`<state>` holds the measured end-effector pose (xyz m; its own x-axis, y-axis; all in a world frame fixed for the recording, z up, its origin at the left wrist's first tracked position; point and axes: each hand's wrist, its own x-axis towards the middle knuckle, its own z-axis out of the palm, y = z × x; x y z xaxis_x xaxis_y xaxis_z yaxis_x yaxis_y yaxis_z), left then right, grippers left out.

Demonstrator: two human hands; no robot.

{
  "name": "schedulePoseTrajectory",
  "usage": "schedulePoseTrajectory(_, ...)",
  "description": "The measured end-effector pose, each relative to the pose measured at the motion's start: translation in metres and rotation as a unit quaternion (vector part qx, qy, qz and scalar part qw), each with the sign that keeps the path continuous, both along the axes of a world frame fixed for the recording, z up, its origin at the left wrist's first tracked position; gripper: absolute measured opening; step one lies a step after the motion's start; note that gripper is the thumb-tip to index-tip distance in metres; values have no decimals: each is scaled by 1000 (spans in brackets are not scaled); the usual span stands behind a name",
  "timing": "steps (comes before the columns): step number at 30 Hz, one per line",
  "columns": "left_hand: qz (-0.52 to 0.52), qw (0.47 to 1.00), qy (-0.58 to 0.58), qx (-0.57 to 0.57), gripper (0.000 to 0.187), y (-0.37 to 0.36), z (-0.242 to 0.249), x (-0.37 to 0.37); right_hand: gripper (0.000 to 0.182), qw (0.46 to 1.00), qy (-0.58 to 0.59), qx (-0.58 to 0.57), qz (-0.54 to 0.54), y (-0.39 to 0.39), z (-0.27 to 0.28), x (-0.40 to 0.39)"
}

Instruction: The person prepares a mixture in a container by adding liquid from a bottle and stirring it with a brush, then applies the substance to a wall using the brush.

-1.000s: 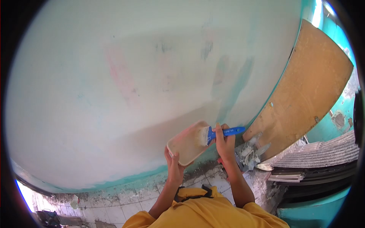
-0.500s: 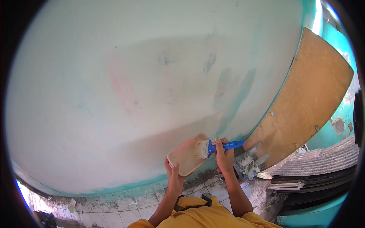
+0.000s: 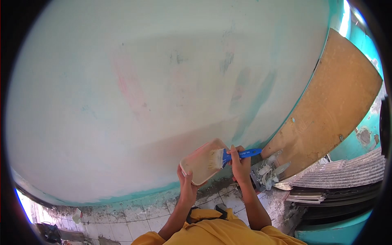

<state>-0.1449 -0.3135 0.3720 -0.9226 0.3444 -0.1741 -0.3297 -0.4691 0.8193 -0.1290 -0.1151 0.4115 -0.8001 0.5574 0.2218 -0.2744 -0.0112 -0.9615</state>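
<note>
A shallow pale tray with rounded corners is tilted in front of my body, its near-left edge gripped by my left hand. My right hand is closed around a paintbrush with a blue handle. The brush's pale bristles lie over the inside of the tray and point left. Whether they touch its bottom I cannot tell. Behind the tray stands a whitish wall with pink, grey and teal patches.
A brown board leans at the right. Below it are corrugated sheets and a heap of whitish scraps. Dirty floor tiles run along the wall's foot. A dark bag-like object lies at the lower left.
The view has shifted slightly. The tray and both hands sit a little higher in the picture, and the brush remains over the tray.
</note>
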Motion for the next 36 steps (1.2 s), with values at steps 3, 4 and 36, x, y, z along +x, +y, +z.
schedulePoseTrajectory(3, 1, 1000, -4, 2, 74, 0, 1, 2, 27, 1000, -14, -5, -5, -3, 5, 0)
schedulePoseTrajectory(4, 3, 1000, -7, 3, 74, -1, 1, 4, 27, 1000, -6, -10, -2, -2, 2, -1)
schedulePoseTrajectory(36, 16, 1000, 17, 20, 73, -5, 3, -10, 26, 997, 34, -54, -43, -8, 14, -12)
